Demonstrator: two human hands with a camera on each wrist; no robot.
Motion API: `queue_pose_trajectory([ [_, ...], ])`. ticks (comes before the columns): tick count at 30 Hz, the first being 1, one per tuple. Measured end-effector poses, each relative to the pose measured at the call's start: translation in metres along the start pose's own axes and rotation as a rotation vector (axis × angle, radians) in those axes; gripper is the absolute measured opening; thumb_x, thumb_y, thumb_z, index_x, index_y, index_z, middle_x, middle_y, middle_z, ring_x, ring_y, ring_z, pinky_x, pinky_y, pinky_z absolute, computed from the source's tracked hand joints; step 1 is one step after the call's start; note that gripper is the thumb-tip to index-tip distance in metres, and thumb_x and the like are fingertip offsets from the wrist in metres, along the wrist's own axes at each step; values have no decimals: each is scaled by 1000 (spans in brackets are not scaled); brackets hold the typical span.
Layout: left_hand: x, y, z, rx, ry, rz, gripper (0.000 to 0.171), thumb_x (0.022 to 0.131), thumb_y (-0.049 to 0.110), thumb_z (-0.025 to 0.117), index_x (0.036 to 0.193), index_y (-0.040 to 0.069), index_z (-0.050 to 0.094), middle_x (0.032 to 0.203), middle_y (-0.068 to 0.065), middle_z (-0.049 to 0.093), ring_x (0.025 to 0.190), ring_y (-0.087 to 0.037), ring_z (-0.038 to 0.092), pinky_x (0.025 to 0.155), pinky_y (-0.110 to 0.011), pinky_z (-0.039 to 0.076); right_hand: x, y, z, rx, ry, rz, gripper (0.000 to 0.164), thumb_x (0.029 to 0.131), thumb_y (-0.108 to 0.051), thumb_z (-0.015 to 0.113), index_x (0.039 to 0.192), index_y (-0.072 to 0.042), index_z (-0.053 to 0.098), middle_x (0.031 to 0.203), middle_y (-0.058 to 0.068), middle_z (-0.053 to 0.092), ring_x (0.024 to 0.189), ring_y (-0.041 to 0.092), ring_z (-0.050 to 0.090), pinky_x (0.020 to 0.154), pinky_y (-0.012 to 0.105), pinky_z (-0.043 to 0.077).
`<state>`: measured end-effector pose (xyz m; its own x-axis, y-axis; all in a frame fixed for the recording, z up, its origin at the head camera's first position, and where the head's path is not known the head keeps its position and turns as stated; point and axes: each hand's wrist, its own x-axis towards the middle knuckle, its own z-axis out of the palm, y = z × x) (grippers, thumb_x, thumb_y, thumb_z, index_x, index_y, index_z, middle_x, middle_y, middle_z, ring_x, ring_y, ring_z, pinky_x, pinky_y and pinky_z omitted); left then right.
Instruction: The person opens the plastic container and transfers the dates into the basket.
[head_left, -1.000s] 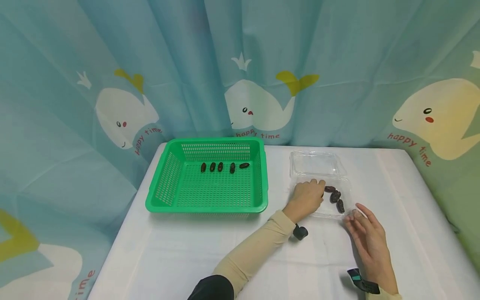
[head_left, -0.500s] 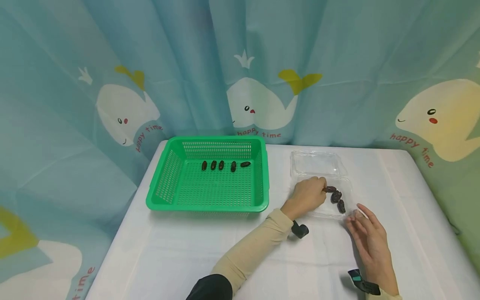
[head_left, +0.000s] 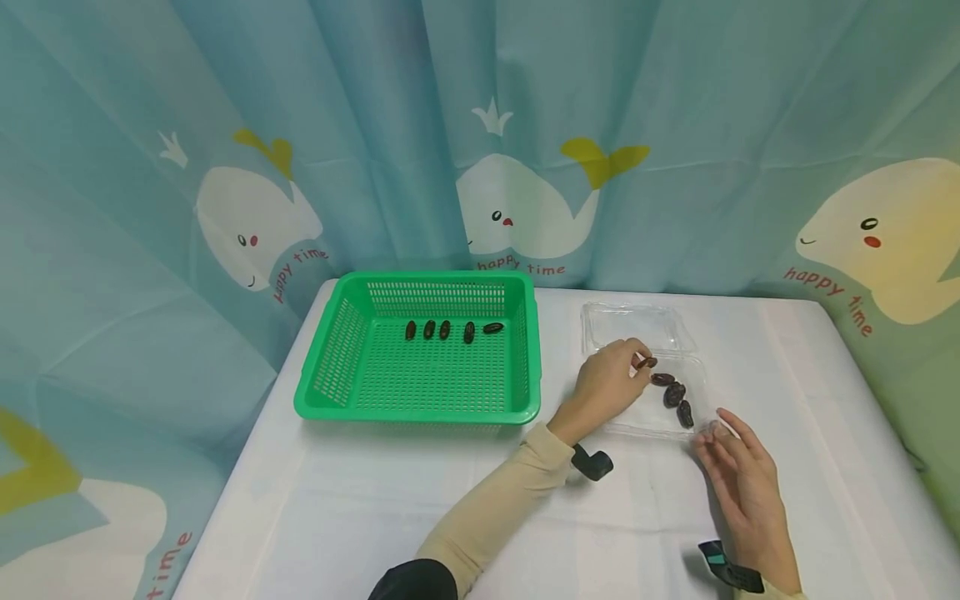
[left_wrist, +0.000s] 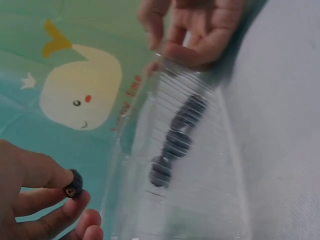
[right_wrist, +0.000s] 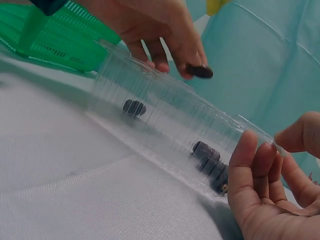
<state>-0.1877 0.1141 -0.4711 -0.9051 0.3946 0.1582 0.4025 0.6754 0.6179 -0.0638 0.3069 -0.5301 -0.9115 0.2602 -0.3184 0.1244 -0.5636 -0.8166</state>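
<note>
Left hand (head_left: 604, 383) of mine pinches a single dark brown, wrinkled oval date (left_wrist: 73, 183) between thumb and fingertips. That date hangs above the clear, rectangular plastic container (head_left: 647, 417), whose clear plastic lid (head_left: 636, 327) lies folded open on the far side. Right hand (head_left: 742, 479) grips the container's near right corner between thumb and curled fingers, to steady it, I think, on the white-covered bench (head_left: 465, 492). At least three more dark dates (head_left: 674, 394) lie close together inside, toward the right. Off to the left stands a green, rectangular, perforated plastic basket (head_left: 417, 415), with five similar dates (head_left: 445, 331) in a row toward its far side.

I judge the step in hand to be lifting one date out of the container. Next, I reckon, the move calls for a secure but gentle pinch, enough lift to clear the wall, and a firm right grip so the light plastic doesn't drag.
</note>
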Motion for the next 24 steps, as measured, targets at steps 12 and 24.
queue_pose_trajectory([
  [12, -19, 1, -32, -405, 104, -13, 21, 101, 15, 69, 121, 15, 72, 106, -4, 75, 70, 4, 57, 60, -10, 41, -3, -1, -1, 96, -46, -5, 30, 106, -1, 54, 130, -16, 65, 109, 1, 63, 92, 10, 67, 87, 22, 60],
  [24, -40, -18, -66, -667, 120, -101, 24, 100, 12, 67, 123, 13, 71, 113, -11, 74, 86, -9, 69, 71, -17, 56, -3, -2, 3, 41, -8, -18, 26, 105, -4, 58, 125, -18, 69, 103, -1, 65, 91, 8, 70, 87, 22, 61],
])
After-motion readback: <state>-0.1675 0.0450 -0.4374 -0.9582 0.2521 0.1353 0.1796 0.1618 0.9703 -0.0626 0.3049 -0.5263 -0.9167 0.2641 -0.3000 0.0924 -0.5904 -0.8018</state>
